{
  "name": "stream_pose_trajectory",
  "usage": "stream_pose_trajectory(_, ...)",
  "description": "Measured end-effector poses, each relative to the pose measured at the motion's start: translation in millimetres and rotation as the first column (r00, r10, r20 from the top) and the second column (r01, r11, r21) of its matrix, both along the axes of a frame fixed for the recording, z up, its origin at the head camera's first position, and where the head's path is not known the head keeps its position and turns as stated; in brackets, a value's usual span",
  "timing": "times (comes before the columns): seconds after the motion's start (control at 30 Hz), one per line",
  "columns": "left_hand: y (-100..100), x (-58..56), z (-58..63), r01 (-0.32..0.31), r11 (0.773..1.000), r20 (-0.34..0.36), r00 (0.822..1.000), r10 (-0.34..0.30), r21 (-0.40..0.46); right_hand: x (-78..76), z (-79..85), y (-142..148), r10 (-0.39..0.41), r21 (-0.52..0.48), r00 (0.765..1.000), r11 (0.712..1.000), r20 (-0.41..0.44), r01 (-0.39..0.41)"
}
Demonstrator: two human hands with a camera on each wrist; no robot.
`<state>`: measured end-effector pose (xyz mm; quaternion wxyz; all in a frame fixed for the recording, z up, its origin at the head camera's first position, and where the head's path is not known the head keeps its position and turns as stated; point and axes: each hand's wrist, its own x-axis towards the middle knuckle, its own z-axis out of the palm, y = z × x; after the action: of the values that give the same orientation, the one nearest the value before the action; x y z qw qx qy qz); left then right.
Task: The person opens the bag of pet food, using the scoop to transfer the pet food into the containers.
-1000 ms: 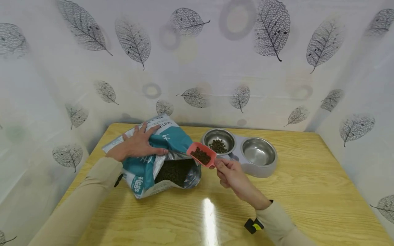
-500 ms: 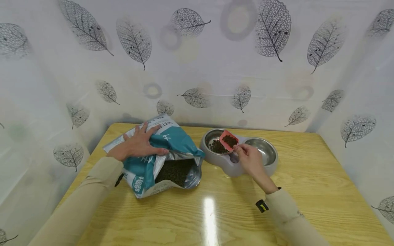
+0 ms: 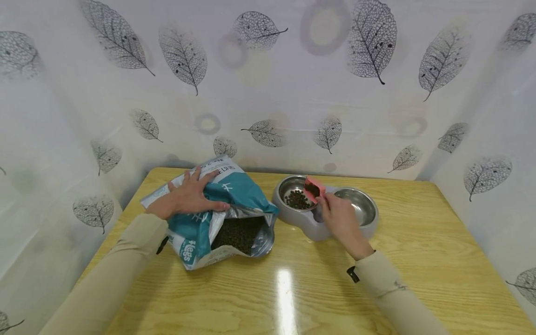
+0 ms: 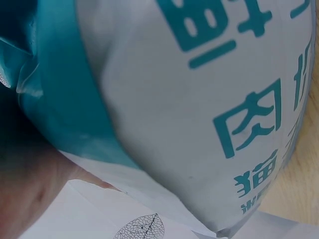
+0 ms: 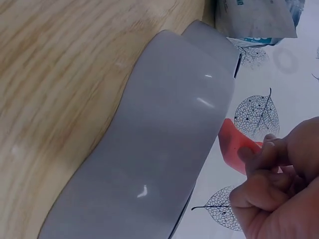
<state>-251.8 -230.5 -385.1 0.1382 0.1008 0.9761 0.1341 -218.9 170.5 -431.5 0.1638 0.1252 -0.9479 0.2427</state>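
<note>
Our right hand [image 3: 342,221] pinches the red scoop [image 3: 320,189], which has tilted more steeply above the steel bowl [image 3: 292,184], just beyond this hand; pouring of the kibble [image 3: 297,200] seems to begin. Our left hand [image 3: 187,197] stays spread on the cat food bag [image 3: 241,187].

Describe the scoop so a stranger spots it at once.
On the wooden table, find the pale double-bowl feeder beside the teal-and-white bag. Over its pellet-holding bowl, the right hand grips the scoop. Its coral-red colour sets it apart from the steel bowls and the bag.
</note>
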Motion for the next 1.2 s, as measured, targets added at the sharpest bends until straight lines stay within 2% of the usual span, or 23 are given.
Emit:
stream_pose_trajectory(0.1, 0, 0.1, 0.3, 0.001, 1.000, 0.000, 1.000, -0.001, -0.002, 1.1, 0.0, -2, -0.008, 0.063, 1.000, 0.998, -0.012, 0.009)
stream_pose_trajectory(0.4, 0, 0.6, -0.3, -0.001, 1.000, 0.006, 1.000, 0.001, 0.005, 4.5, -4.1, -6, -0.027, 0.152, 0.995, 0.988, -0.091, 0.040)
stream_pose_trajectory(0.63, 1, 0.6, 0.5, 0.000, 1.000, 0.002, 1.000, 0.000, 0.000, 4.4, -8.5, -6, -0.046, 0.226, 0.983, 0.970, -0.178, 0.086)
stream_pose_trajectory(0.87, 1, 1.7, 1.3, -0.005, 1.000, 0.006, 1.000, 0.005, -0.007, 4.3, -9.5, -5, -0.051, 0.260, 0.980, 0.960, -0.192, 0.102)
stream_pose_trajectory(0.97, 2, 1.8, 1.2, -0.008, 1.000, 0.009, 1.000, 0.008, 0.000, 4.7, -7.3, -4, -0.035, 0.183, 0.988, 0.981, -0.147, 0.062)
stream_pose_trajectory(1.07, 2, 1.5, 1.3, -0.008, 1.000, 0.009, 1.000, 0.008, 0.003, 5.4, -2.4, -3, -0.016, -0.002, 0.999, 1.000, -0.029, 0.016)
stream_pose_trajectory(1.13, 2, 1.2, 1.7, -0.008, 1.000, 0.010, 1.000, 0.008, 0.002, 6.8, 2.0, -3, 0.017, -0.165, 0.996, 0.986, 0.093, -0.002)
stream_pose_trajectory(1.2, 2, 0.9, 2.2, -0.006, 1.000, 0.010, 1.000, 0.006, -0.004, 8.7, 6.1, -2, 0.089, -0.309, 0.973, 0.951, 0.213, -0.020)
